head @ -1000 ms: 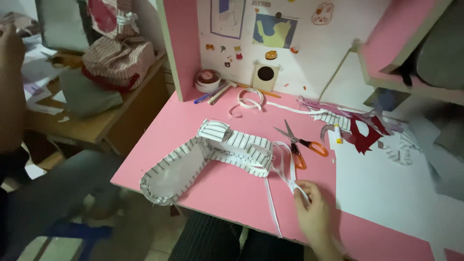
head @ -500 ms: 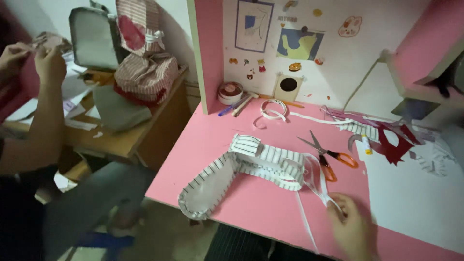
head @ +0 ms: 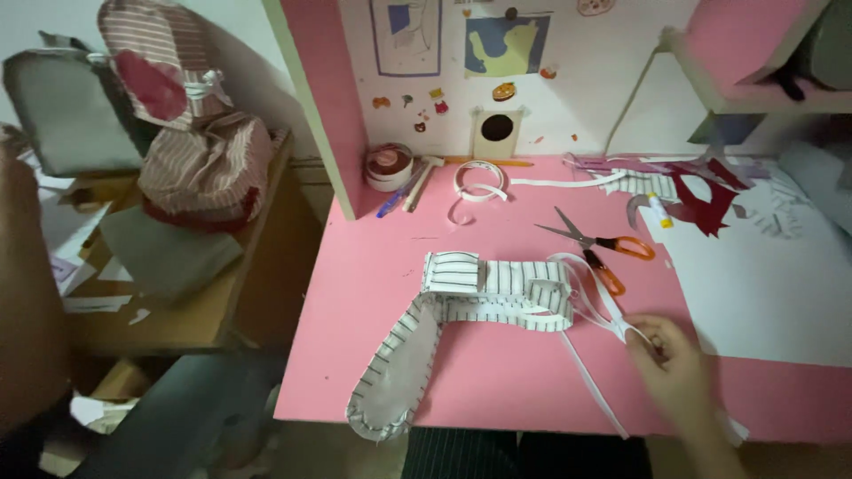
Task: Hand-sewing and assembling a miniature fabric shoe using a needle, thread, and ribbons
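Looking down from the head view, the right hand (head: 676,364) lies at the near right of the pink table (head: 497,372), its fingers (head: 652,341) pinched on the end of a white strip (head: 603,306) that loops back toward the striped fabric slipper (head: 461,310); the slipper lies in the middle of the table, its pale sole toward the near edge and its striped upper folded over beside the loop of strip; judging from this, the upper and sole are already joined and stitched around the rim, while the strip is loose and not yet fixed along the piece, so trimming or binding seems to remain; orange-handled scissors (head: 603,244) lie open just beyond the slipper, touched by no hand; farther back sit a roll of tape (head: 389,167) and red and striped fabric scraps (head: 692,191), and a white sheet (head: 763,293) covers the right side of the table; the left hand is not clearly shown, only a forearm (head: 27,293) at the left edge, so I cannot tell the state of its fingers; finished-looking striped slippers (head: 200,151) are stacked on the wooden side table (head: 195,319) to the left, suggesting this one is a later piece in a set.
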